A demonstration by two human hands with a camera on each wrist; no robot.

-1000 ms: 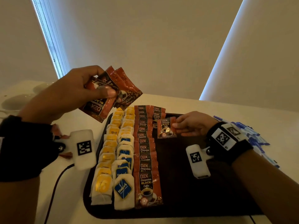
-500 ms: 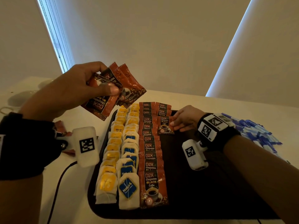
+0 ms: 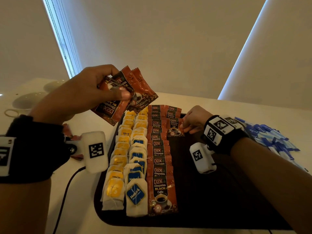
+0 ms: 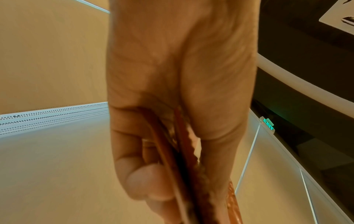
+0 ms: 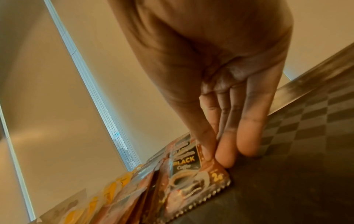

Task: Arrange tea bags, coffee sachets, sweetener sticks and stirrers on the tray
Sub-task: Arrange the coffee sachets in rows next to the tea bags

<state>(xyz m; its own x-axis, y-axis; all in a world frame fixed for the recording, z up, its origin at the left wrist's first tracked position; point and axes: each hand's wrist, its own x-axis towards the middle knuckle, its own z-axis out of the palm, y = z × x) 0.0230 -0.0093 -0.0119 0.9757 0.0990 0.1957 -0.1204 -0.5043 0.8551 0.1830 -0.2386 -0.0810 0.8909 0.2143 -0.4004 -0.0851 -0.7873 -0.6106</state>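
Observation:
A dark tray (image 3: 219, 200) holds two columns of tea bags (image 3: 125, 166) on its left and a column of brown coffee sachets (image 3: 159, 159) beside them. A second, short sachet column starts at the tray's far end. My right hand (image 3: 184, 128) pinches the right edge of the nearest sachet of that column (image 3: 174, 127) between thumb and fingertips (image 5: 224, 159), the sachet (image 5: 191, 178) lying flat on the tray. My left hand (image 3: 116, 92) is raised over the tray's far left corner and grips a fan of several coffee sachets (image 3: 135, 92), seen edge-on in the left wrist view (image 4: 184, 166).
A heap of blue and white sweetener sticks (image 3: 270, 137) lies on the table right of the tray. White cups and saucers (image 3: 28, 100) stand at the far left. A few loose sachets (image 3: 70, 134) and a dark cable (image 3: 67, 183) lie left of the tray.
My right hand has slid its sachet slightly toward the far end of the tray, against the short column. My left hand stays raised with the fan of sachets.

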